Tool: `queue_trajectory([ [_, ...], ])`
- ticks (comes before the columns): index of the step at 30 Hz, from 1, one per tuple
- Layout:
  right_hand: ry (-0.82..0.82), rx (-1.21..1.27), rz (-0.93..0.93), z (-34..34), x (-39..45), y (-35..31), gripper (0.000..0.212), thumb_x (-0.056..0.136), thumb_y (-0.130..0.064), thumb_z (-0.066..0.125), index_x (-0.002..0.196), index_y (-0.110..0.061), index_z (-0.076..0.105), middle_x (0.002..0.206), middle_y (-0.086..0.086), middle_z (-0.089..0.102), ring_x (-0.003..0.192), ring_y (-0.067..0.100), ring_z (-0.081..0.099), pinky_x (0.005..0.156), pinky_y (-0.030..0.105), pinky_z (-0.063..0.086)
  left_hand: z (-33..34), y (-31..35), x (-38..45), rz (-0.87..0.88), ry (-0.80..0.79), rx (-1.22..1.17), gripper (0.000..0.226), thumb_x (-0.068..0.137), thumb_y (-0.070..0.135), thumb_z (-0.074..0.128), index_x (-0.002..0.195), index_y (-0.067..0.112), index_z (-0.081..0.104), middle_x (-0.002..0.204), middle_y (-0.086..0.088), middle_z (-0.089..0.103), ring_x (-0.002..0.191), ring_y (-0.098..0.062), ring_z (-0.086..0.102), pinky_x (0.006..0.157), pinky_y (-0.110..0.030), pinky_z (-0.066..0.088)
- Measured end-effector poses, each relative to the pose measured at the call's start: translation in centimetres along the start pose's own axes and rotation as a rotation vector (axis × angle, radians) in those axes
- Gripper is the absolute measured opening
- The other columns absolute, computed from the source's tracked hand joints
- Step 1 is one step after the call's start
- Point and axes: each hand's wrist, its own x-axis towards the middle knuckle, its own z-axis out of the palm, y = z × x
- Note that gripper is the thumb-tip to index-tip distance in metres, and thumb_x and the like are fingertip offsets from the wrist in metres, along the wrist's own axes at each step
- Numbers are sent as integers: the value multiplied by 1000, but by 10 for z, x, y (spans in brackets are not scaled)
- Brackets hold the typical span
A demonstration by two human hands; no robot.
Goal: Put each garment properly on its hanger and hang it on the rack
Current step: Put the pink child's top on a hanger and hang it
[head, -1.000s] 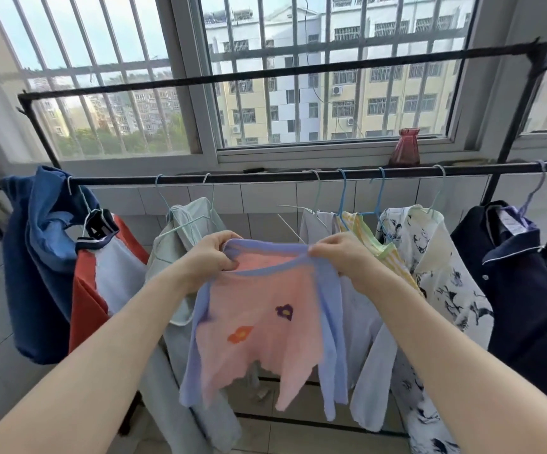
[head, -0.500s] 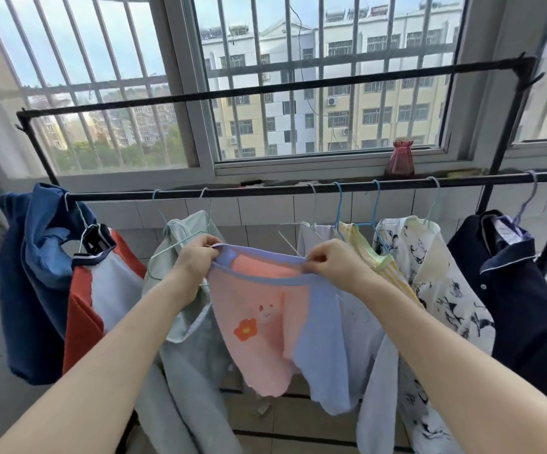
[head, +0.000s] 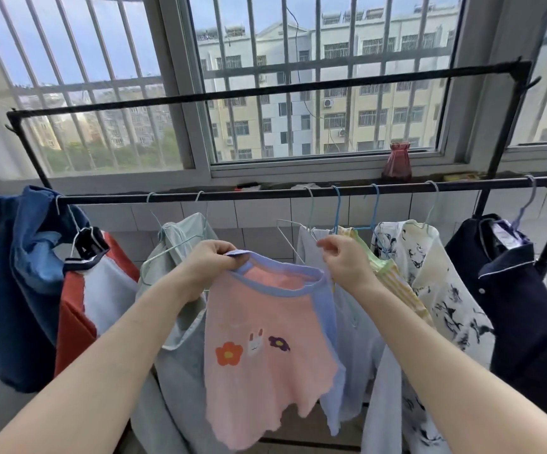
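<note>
Below the black metal rack rail point(head: 265, 194), the small pink shirt with lilac trim point(head: 265, 348) is pinched at its neckline by the left hand point(head: 214, 262); the right hand point(head: 344, 260), fingers loosely curled, grips nothing clearly; the collar is best held wide for a hanger.

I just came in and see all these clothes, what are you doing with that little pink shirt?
A person is hanging laundry by the window. The left hand grips the pink shirt by its purple collar, so it dangles in front of the rack rail. The right hand is beside the collar, fingers curled near a bare white hanger. The shirt is not on a hanger yet. Other clothes already hang along the rail.
</note>
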Motion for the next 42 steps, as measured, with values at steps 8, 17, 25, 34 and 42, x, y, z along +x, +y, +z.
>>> queue_trajectory([
  [8,-328,-9,344,24,6,15,17,90,-1,49,104,-8,43,81,14,56,65,28,60,59,38,52,17,-5,8,7,84,4,20,94,10,60,96,-9,66,80,-13,55,77,-23,48,62,-29,36],
  [17,-50,538,138,26,-14,5,13,98,-3,51,91,-11,59,69,3,57,60,12,55,72,38,54,23,-13,5,13,66,-55,16,96,5,56,97,0,70,87,-12,64,84,-23,56,77,-32,43],
  [25,-31,391,277,33,-14,10,38,96,-31,61,127,-11,50,82,-7,52,60,2,45,57,21,40,31,-15,1,-9,68,-72,19,96,5,56,89,14,72,86,-6,67,79,-17,60,73,-27,50],
  [34,-221,738,434,35,-38,10,26,92,-2,60,116,-10,58,76,2,57,51,8,48,43,14,38,38,-30,-2,-59,71,-47,13,94,14,63,87,17,73,85,-3,69,80,-17,60,75,-30,49],
  [42,-227,1090,437,25,-32,14,33,99,-30,51,84,-9,72,62,-3,58,51,5,42,47,16,31,39,-45,-10,-72,50,-31,12,95,13,62,89,15,72,83,-3,68,77,-14,59,68,-23,48],
])
